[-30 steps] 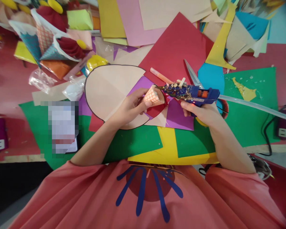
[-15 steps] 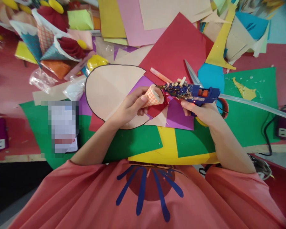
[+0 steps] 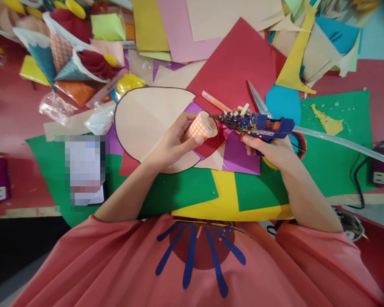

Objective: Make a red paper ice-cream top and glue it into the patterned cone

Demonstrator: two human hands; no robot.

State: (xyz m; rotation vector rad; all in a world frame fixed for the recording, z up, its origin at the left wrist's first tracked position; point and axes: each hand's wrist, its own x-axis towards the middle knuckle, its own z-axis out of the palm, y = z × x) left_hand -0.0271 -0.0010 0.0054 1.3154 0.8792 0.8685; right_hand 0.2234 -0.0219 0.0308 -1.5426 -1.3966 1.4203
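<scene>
My left hand (image 3: pixel 177 143) is closed around a small paper cone (image 3: pixel 198 127) with an orange-and-white grid pattern, its open end tilted toward the right. In my right hand (image 3: pixel 269 149) is a blue glue gun (image 3: pixel 259 125) with a clear glue stick (image 3: pixel 339 143) running out of its back. Dried, stringy bits cover the front of the gun. Its nozzle is at the cone's upper rim; whether they touch I cannot tell. Beneath the hands lies a rounded beige paper cutout (image 3: pixel 144 123) with a dark outline. A pair of scissors (image 3: pixel 257 100) lies partly under the gun.
Finished-looking paper cones (image 3: pixel 64 55) with dark red tops stand at the upper left beside packets. A phone (image 3: pixel 97 196) lies on green paper (image 3: pixel 179 192) to the left. Paper scraps (image 3: pixel 294 55) are piled at the upper right. A black cable (image 3: pixel 356 179) hangs at the right edge.
My left hand has turned the cone slightly, and its thumb has shifted lower and to the right along the cone. The glue gun has barely moved.
</scene>
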